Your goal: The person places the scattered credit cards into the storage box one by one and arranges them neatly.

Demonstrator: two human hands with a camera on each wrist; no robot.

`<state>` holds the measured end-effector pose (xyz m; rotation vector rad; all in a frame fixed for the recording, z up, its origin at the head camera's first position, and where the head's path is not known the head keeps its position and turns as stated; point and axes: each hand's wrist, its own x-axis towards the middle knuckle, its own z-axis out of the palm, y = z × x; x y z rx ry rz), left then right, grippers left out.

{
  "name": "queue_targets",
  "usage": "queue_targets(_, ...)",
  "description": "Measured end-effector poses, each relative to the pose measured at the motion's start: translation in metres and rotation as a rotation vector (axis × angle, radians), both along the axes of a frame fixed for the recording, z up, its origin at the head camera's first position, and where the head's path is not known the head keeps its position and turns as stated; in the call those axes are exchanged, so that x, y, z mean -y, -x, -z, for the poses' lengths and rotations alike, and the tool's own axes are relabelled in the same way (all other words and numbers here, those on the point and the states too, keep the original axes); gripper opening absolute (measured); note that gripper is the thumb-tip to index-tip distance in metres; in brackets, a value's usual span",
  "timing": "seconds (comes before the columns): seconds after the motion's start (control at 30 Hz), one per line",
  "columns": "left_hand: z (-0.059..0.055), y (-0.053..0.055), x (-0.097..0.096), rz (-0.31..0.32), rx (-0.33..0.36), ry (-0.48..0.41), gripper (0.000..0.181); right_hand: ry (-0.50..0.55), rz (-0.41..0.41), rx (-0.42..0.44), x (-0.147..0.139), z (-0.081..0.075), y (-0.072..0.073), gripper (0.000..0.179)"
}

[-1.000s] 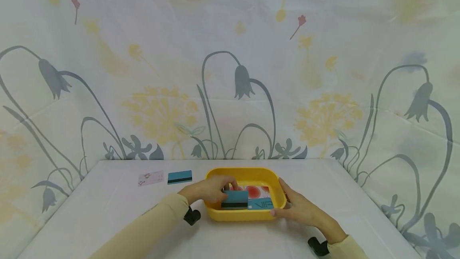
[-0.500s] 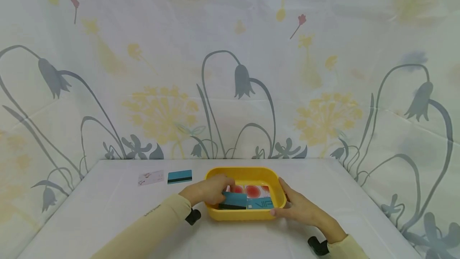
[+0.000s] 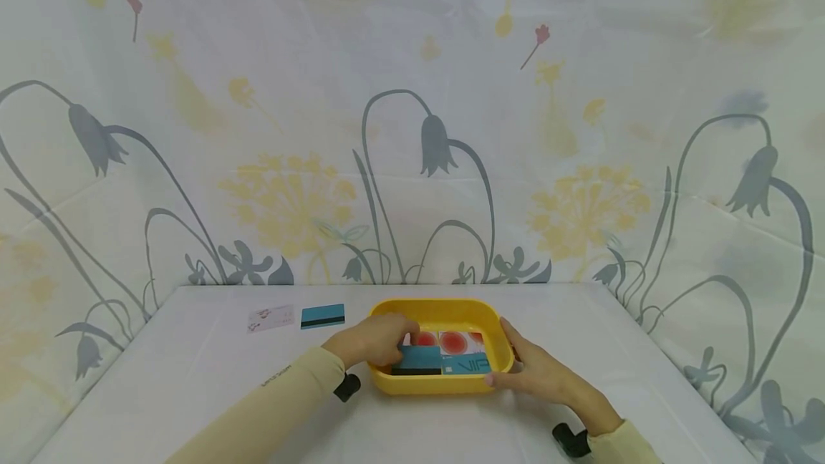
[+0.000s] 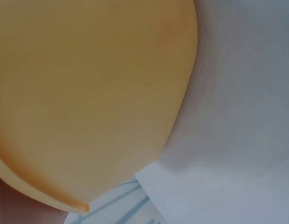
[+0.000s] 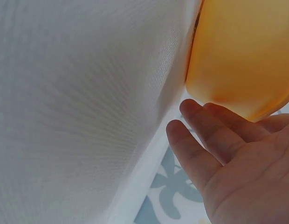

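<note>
A yellow plastic tray (image 3: 438,386) stands on the white table. My left hand (image 3: 376,339) reaches over its left end and pinches a blue card with a black stripe (image 3: 417,359), low in the front left part. To the right of that card lies a blue VIP card (image 3: 468,364). Behind them are cards with red circles (image 3: 454,343). At the tray's right end rests my right hand (image 3: 540,374), thumb at the front rim and fingers along the side. The right wrist view shows those fingers (image 5: 193,151) nearly straight. Tray wall (image 4: 93,88) fills much of the left wrist view.
Left of the tray, near the table's back edge, lie another blue striped card (image 3: 323,316) and a pale pink patterned card (image 3: 270,319). Behind the table (image 3: 213,371) hangs a flower-printed cloth (image 3: 412,127).
My left hand has lowered the blue striped card and shifted it slightly left, so it now lies flatter beside the VIP card. My right hand has stayed at the tray's right end.
</note>
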<state>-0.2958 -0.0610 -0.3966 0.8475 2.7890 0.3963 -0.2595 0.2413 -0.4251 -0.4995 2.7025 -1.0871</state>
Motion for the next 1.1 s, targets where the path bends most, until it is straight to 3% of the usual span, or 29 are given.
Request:
queue_targets(0.23, -0.0010, -0.0007, 0.0014, 0.039, -0.010, 0.024, 0.022, -0.006, -0.005, -0.012, -0.0010, 0.0008, 0.0002, 0.108)
queue_targets(0.6, -0.0013, -0.0010, 0.0007, 0.050, 0.018, 0.066, 0.025, -0.001, -0.010, -0.016, -0.0021, 0.0019, 0.0006, 0.108)
queue_targets(1.1, 0.0006, -0.0002, 0.0012, 0.050, 0.029, 0.022, 0.028, 0.005, -0.017, -0.017, -0.0022, 0.0019, 0.0008, 0.108)
